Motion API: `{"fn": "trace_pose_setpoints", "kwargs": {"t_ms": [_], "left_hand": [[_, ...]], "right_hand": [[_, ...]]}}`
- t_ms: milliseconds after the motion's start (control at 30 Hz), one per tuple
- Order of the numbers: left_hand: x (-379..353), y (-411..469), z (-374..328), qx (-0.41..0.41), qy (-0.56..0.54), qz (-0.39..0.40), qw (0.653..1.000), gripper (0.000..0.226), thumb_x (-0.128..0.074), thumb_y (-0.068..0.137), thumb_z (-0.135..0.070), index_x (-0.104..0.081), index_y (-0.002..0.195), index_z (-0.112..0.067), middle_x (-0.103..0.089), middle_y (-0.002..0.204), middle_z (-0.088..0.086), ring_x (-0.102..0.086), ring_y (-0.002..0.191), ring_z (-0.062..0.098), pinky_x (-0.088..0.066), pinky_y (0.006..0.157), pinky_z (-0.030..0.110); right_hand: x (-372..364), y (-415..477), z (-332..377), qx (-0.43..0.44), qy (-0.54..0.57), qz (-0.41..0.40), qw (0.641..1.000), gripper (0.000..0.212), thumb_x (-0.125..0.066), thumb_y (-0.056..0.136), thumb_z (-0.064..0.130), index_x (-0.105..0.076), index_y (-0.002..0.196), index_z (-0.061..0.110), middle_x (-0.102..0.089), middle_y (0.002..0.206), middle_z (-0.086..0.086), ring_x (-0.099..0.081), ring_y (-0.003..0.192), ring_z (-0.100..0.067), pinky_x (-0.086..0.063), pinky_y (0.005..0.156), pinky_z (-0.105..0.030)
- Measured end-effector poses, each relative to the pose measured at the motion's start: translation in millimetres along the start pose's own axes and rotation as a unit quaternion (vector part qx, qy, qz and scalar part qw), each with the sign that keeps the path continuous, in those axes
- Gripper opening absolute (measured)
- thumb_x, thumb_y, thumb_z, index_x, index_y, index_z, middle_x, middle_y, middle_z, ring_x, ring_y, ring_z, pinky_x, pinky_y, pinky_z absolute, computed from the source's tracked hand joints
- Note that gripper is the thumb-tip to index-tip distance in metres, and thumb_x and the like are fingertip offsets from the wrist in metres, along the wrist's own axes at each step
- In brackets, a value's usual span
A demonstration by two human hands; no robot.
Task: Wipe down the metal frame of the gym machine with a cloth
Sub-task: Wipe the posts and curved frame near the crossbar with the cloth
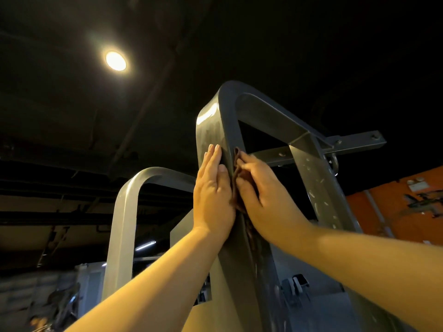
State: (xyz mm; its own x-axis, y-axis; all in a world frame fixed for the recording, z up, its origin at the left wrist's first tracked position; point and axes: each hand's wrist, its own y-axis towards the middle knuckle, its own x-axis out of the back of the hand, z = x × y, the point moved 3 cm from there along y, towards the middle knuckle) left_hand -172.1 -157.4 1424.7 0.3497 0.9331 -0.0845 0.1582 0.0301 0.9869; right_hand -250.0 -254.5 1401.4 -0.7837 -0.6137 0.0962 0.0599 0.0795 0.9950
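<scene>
Two hands on one metal frame (208,127), left hand (213,190) fingers straight, right hand (265,195) fingers gripping one brown cloth (236,165).

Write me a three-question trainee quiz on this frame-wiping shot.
1. True or false: the left hand lies flat, fingers straight, against the dark grey curved metal frame.
2. Which hand presses the brown crumpled cloth to that frame? A the left hand; B the right hand; C neither.
3. Fill in: in the picture, the round ceiling lamp glows to the ____ of the frame's top bend.

Key: 1 true; 2 B; 3 left.
</scene>
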Motion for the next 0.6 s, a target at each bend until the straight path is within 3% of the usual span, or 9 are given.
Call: {"fn": "trace_pose_setpoints", "kwargs": {"t_ms": [133, 200, 267, 367, 467, 600], "left_hand": [[3.3, -13.4, 2.8, 0.002, -0.012, 0.006, 1.000, 0.047, -0.042, 0.111, -0.011, -0.045, 0.155, -0.028, -0.036, 0.164, -0.016, -0.028, 0.153, 0.000, -0.025, 0.129, 0.040], [3.9, -20.5, 5.0, -0.003, -0.020, 0.016, 1.000, 0.047, -0.043, 0.109, -0.019, -0.044, 0.154, -0.031, -0.035, 0.164, -0.018, -0.028, 0.152, -0.002, -0.024, 0.129, 0.039], [5.1, -26.4, 6.4, -0.010, -0.023, 0.023, 0.999, 0.052, -0.043, 0.101, -0.034, -0.043, 0.152, -0.035, -0.035, 0.164, -0.021, -0.027, 0.151, -0.005, -0.024, 0.129, 0.037], [5.8, -28.1, 7.8, -0.022, -0.021, 0.022, 0.999, 0.050, -0.043, 0.098, -0.038, -0.045, 0.148, -0.041, -0.036, 0.163, -0.021, -0.028, 0.151, -0.004, -0.025, 0.129, 0.039], [6.0, -27.4, 9.7, -0.029, -0.016, 0.020, 0.999, 0.053, -0.043, 0.098, -0.035, -0.046, 0.152, -0.034, -0.037, 0.163, -0.019, -0.029, 0.151, -0.003, -0.026, 0.128, 0.039], [6.2, -28.3, 10.0, -0.033, -0.008, 0.019, 0.999, 0.060, -0.043, 0.095, -0.026, -0.046, 0.154, -0.030, -0.037, 0.164, -0.017, -0.029, 0.151, -0.003, -0.028, 0.128, 0.038]], "right_hand": [[1.0, 24.7, 1.8, -0.026, -0.008, -0.012, 1.000, 0.038, -0.045, 0.108, 0.026, -0.045, 0.146, 0.025, -0.049, 0.142, 0.008, -0.053, 0.123, 0.000, -0.046, 0.103, -0.013], [-3.2, 8.4, 2.8, -0.006, -0.009, -0.013, 1.000, 0.038, -0.046, 0.107, 0.027, -0.044, 0.145, 0.029, -0.048, 0.141, 0.013, -0.050, 0.126, 0.004, -0.041, 0.100, -0.005], [-9.2, -21.1, 1.6, 0.029, -0.043, -0.009, 0.999, 0.044, -0.046, 0.105, 0.032, -0.040, 0.149, 0.032, -0.042, 0.150, 0.017, -0.039, 0.139, 0.006, -0.034, 0.110, -0.008], [-8.2, -40.4, -4.4, 0.029, -0.030, 0.017, 0.999, 0.052, -0.044, 0.103, 0.035, -0.034, 0.154, 0.032, -0.032, 0.160, 0.019, -0.026, 0.148, 0.007, -0.030, 0.119, -0.017], [-2.7, -16.8, -0.7, 0.004, -0.018, 0.030, 0.999, 0.050, -0.048, 0.106, 0.028, -0.034, 0.154, 0.031, -0.036, 0.145, 0.032, -0.033, 0.132, 0.022, -0.031, 0.106, -0.001], [-3.7, 16.5, 5.7, -0.029, -0.033, -0.001, 0.999, 0.038, -0.047, 0.108, 0.026, -0.044, 0.146, 0.022, -0.044, 0.146, 0.009, -0.049, 0.110, 0.013, -0.036, 0.087, 0.005]]}}
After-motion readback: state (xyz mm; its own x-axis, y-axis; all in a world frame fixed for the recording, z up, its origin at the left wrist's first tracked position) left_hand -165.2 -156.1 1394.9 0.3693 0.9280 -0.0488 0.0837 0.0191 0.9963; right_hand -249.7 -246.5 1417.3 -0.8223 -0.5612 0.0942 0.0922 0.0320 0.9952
